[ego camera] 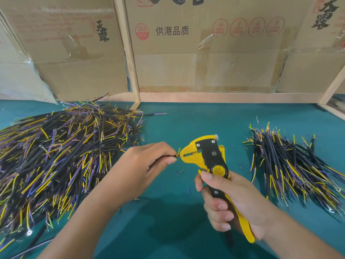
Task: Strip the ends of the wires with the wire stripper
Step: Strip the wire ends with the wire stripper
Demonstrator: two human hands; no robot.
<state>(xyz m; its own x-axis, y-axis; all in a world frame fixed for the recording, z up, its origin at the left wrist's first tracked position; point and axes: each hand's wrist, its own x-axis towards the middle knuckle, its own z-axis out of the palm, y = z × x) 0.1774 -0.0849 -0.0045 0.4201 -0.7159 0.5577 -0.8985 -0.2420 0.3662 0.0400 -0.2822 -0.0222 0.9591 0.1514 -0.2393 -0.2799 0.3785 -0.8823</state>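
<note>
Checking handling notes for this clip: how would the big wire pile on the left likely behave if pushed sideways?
The left wire pile would probably spread unevenly rather than slide as one block: its wires lie loose and crisscrossed. Each short wire looks fairly stiff and light. Snagging seems likely.

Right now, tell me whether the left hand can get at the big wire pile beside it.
Probably yes. The wire pile lies right beside the left hand with nothing between, but its grip pinches a wire at the stripper.
</note>
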